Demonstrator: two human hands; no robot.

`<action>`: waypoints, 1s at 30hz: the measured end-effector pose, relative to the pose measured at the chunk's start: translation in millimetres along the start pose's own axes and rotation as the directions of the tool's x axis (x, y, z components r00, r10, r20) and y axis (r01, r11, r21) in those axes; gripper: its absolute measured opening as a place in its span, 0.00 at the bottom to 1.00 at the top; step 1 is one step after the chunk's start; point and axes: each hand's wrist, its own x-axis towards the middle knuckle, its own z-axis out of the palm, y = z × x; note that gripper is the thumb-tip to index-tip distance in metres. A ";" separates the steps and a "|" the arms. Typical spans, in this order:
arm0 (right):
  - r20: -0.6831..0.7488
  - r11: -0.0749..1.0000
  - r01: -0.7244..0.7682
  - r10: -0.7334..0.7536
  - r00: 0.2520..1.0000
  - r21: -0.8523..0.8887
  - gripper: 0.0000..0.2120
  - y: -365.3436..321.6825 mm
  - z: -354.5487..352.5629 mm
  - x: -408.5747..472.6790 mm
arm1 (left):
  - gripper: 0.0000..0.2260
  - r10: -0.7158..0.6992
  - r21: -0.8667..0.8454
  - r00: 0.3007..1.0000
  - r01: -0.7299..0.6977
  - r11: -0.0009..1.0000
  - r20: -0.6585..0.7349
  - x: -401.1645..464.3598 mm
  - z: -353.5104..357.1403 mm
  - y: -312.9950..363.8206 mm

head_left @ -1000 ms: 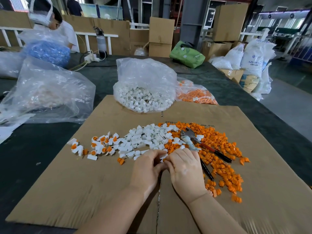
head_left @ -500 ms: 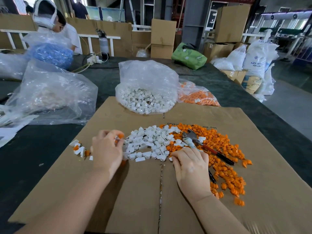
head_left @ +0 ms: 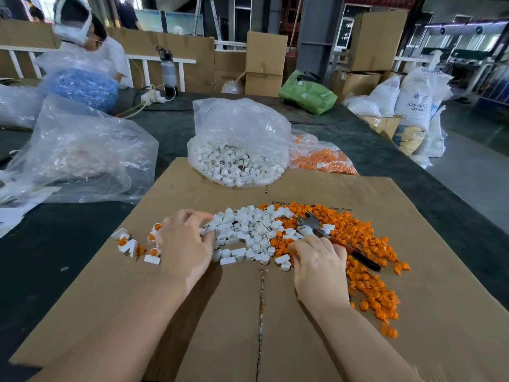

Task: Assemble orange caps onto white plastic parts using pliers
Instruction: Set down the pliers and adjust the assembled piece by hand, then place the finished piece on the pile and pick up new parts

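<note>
Plastic, light and stiff: left hand (head_left: pixel 184 244) picks among white parts (head_left: pixel 248 230), fingers loosely curled; right hand (head_left: pixel 319 260), grip hidden, beside pliers (head_left: pixel 330 238).

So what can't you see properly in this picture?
Head view only:
- Right hand: its back hides the fingertips, so whether it holds a cap is unclear.
- Pliers: the lower handle runs under that hand.
- Left hand: covers some finished pieces.
- Cardboard print: too small to read.
</note>
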 end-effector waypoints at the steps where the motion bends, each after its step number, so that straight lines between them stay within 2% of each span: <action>1: 0.003 1.000 -0.008 0.008 1.000 -0.004 0.16 -0.7 0.6 2.9 | 0.09 0.063 -0.063 0.997 -0.061 0.996 0.041 -2.8 1.9 6.3; 4: 0.056 0.997 -0.038 0.041 0.998 -0.062 0.18 -2.9 3.7 11.6 | 0.07 0.228 -0.202 0.947 -0.183 0.962 0.227 -15.1 9.3 24.2; 6: 0.144 0.989 -0.050 0.070 0.987 -0.137 0.20 -3.4 6.1 16.4 | 0.09 0.288 -0.210 0.911 -0.232 0.950 0.295 -22.4 17.0 31.8; 9: 0.253 0.984 -0.057 0.099 0.962 -0.169 0.16 -0.8 8.9 23.0 | 0.12 0.299 -0.178 0.884 -0.249 0.952 0.359 -29.2 27.4 38.0; 12: 0.279 0.982 -0.076 0.123 0.952 -0.173 0.10 0.9 8.4 26.3 | 0.14 0.271 -0.160 0.891 -0.226 0.961 0.364 -31.4 33.9 40.2; 14: 0.248 0.982 -0.092 0.131 0.960 -0.163 0.08 0.7 6.8 26.0 | 0.13 0.261 -0.159 0.900 -0.218 0.963 0.349 -31.3 37.0 41.2; 18: 0.018 0.993 -0.115 0.115 0.993 -0.007 0.05 -3.6 4.9 19.0 | 0.10 0.241 -0.172 0.911 -0.193 0.966 0.335 -31.9 40.5 43.3; 21: -0.063 0.990 -0.125 0.129 0.990 0.061 0.06 -14.0 4.5 10.2 | 0.08 0.247 -0.176 0.923 -0.202 0.964 0.296 -33.6 42.9 44.3; 27: -0.106 0.990 -0.046 0.032 0.994 -0.136 0.10 -14.3 11.2 -0.6 | 0.08 0.290 -0.210 0.924 -0.241 0.948 0.250 -38.0 38.9 44.0; 30: -0.111 0.982 -0.061 0.041 0.993 -0.180 0.11 -4.2 10.4 3.6 | 0.06 0.275 -0.223 0.934 -0.225 0.949 0.229 -39.4 37.6 41.9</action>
